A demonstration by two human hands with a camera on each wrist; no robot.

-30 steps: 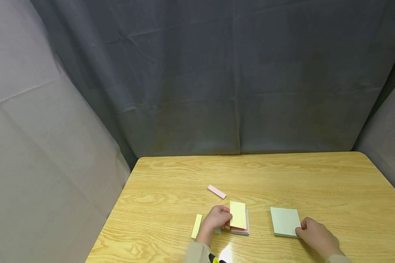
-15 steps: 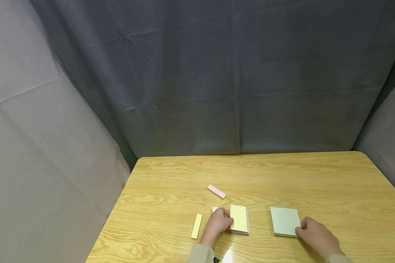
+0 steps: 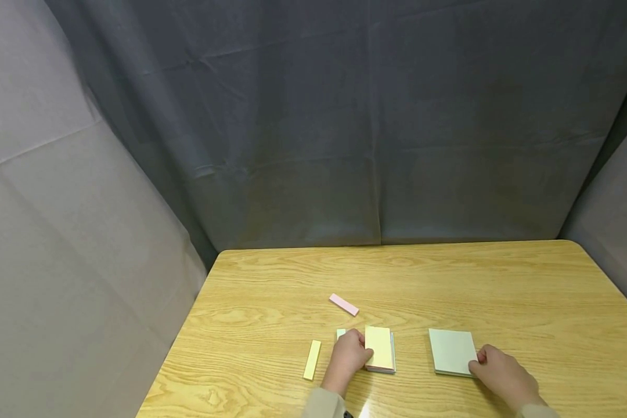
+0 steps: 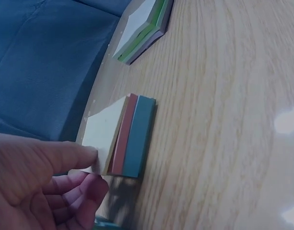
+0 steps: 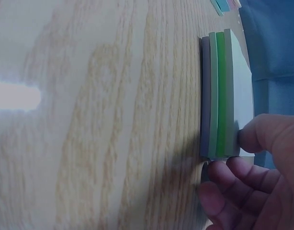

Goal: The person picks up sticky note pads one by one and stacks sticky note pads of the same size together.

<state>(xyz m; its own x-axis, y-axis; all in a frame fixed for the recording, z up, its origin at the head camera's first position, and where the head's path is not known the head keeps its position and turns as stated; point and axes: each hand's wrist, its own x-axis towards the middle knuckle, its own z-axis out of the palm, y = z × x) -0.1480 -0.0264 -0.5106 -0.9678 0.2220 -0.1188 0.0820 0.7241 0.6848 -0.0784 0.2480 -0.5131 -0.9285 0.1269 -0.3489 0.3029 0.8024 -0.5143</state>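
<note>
My left hand (image 3: 348,353) pinches the left edge of a yellow sticky note pad (image 3: 379,343), thumb on top. In the left wrist view this pad lies on a pink pad (image 4: 123,139) and a blue pad (image 4: 139,136), stacked at the table's middle. To the right, my right hand (image 3: 504,374) grips the near right corner of a stack of square sticky note pads topped by a pale green one (image 3: 453,351). Seen from the right wrist, bright green (image 5: 221,96) and purple (image 5: 205,96) layers show below, with my thumb on top and fingers at the side.
A narrow pink strip pad (image 3: 344,305) lies behind my left hand, and a narrow yellow strip pad (image 3: 312,360) left of it. A pale green strip (image 3: 341,332) is partly hidden by that hand. Grey curtains (image 3: 292,145) hang behind the wooden table (image 3: 240,325).
My left hand has lowered the yellow pad onto the pink and blue pads, and its edges now line up more closely with them. My right hand has stayed at its stack.
</note>
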